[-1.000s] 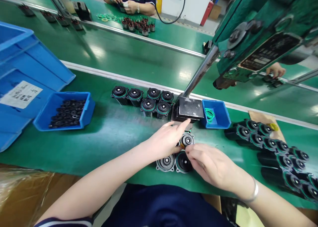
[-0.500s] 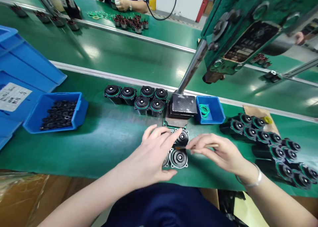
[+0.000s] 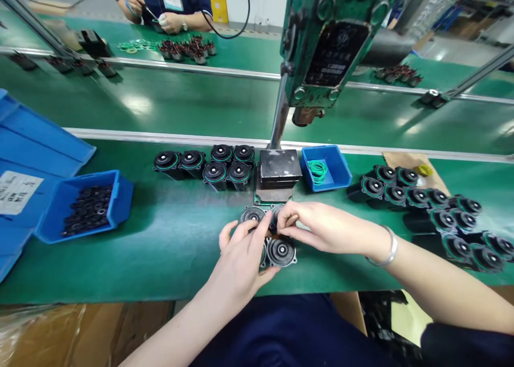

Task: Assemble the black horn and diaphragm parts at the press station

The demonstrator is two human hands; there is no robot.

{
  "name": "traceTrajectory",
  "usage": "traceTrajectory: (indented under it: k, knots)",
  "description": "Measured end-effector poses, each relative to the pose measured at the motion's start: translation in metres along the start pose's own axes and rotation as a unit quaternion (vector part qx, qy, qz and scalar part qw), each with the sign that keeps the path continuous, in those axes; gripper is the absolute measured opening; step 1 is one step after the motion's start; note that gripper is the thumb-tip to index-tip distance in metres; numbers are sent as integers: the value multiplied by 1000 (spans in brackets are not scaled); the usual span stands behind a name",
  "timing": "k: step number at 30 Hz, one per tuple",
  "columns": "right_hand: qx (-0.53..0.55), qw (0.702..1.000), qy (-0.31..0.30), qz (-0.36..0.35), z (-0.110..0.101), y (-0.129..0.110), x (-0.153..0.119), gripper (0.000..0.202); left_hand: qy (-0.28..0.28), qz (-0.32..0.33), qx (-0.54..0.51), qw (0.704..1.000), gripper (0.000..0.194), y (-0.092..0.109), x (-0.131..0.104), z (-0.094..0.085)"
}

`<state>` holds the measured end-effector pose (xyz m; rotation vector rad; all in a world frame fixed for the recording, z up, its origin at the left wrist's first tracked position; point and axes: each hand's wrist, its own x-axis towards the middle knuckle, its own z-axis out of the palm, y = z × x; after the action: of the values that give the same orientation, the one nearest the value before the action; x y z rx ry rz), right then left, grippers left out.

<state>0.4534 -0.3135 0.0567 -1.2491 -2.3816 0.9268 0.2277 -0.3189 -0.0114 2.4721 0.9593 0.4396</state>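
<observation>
- My left hand (image 3: 244, 252) lay over a cluster of round black end caps near the front edge of the green workbench (image 3: 168, 238), fingers curled, thumb and forefinger pinching the rim of the rear-left cap (image 3: 252, 215).
- My right hand (image 3: 321, 227) came in from the right, and its fingertips (image 3: 286, 221) were closed on the neighbouring cap (image 3: 277, 216); this one was mostly hidden, so I could not tell how firmly it was held.
- A third cap (image 3: 281, 252) lay flat and free, just in front of these two, between both hands.
- I judged the caps to be light, stiff moulded parts with a smooth face, a little slippery. The square flange with corner lugs seemed the best place to take hold, not the small centre bearing.
- Behind the cluster stood the black press block (image 3: 280, 167), under the green press machine (image 3: 333, 40).
- A small blue bin (image 3: 341, 169) with thin green rings (image 3: 318, 170) stood just right of the block; I supposed the rings soft and easy to deform.
- Assembled black housings (image 3: 214, 166) stood left of the block, and more housings (image 3: 433, 206) lay toward the right edge.
- Another blue bin of black parts (image 3: 86, 209) stood at the left.
</observation>
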Motion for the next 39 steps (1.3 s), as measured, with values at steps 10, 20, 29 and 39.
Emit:
traceTrajectory:
  k: [10, 20, 29, 39]
  knots:
    - [-20, 983, 176, 39, 61, -18, -67, 7, 8, 11, -3, 1000, 95, 2, 0, 1]
    - [36, 963, 267, -17, 72, -28, -42, 13, -5, 24, -5, 1000, 102, 1, -1, 1]
    - [-175, 961, 151, -152, 68, -36, -30, 15, -10, 24, -44, 999, 100, -2, -2, 0]
    - [-249, 954, 71, -154, 37, -35, -64, 24, -3, 38, -20, 999, 88, -2, -2, 0]
